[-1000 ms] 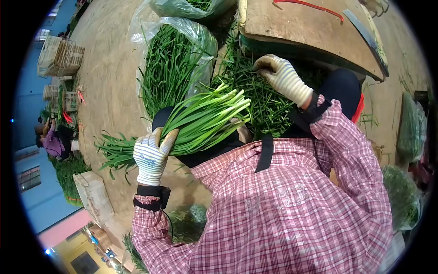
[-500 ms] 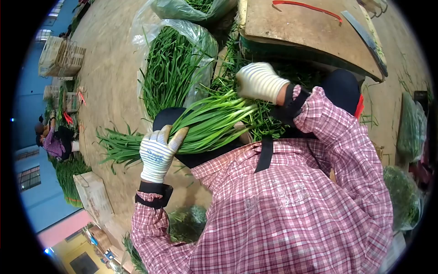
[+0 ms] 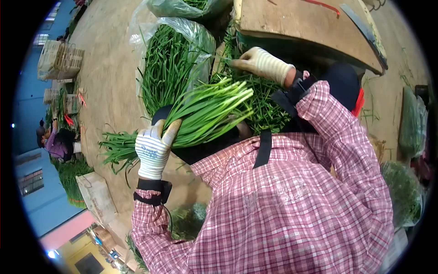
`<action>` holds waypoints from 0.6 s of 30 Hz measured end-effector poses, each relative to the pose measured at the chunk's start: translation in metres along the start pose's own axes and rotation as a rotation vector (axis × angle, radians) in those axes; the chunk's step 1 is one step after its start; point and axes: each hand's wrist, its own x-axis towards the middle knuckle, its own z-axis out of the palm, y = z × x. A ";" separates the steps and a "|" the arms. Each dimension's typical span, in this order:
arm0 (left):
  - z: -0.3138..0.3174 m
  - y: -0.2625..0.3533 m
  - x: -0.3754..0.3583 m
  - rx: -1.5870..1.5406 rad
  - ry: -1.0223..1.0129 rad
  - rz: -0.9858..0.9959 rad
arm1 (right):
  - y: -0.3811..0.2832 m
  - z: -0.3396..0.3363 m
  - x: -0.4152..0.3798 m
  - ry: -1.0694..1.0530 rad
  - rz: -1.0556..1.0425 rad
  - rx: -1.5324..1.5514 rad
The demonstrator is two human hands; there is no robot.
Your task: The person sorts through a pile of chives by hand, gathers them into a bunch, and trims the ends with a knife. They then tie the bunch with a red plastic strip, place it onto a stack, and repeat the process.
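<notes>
- Left hand (image 3: pixel 154 148): fingers curled round a green bunch (image 3: pixel 200 118), held over the lap, pale ends to the right.
- Right hand (image 3: pixel 262 64): above loose greens (image 3: pixel 269 102); cannot tell whether its fingers pinch anything.
- Beyond: bagged greens (image 3: pixel 166 66), a wooden surface (image 3: pixel 296 23).

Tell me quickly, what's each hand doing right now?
Left hand: closed, holding a bunch of green stalks.
Right hand: closed, seemingly pinching a thin strand.
</notes>
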 end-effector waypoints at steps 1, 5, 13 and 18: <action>0.000 0.000 0.003 -0.002 -0.008 0.002 | -0.019 0.001 -0.007 -0.124 0.067 0.157; -0.001 0.001 0.020 -0.003 0.019 0.086 | -0.024 0.029 0.001 -0.231 -0.139 -0.082; 0.000 -0.006 0.012 -0.171 -0.078 -0.146 | 0.035 0.005 -0.008 0.122 0.200 0.147; 0.001 -0.011 0.008 -1.003 -0.278 -0.649 | 0.044 -0.005 -0.012 0.111 0.072 0.086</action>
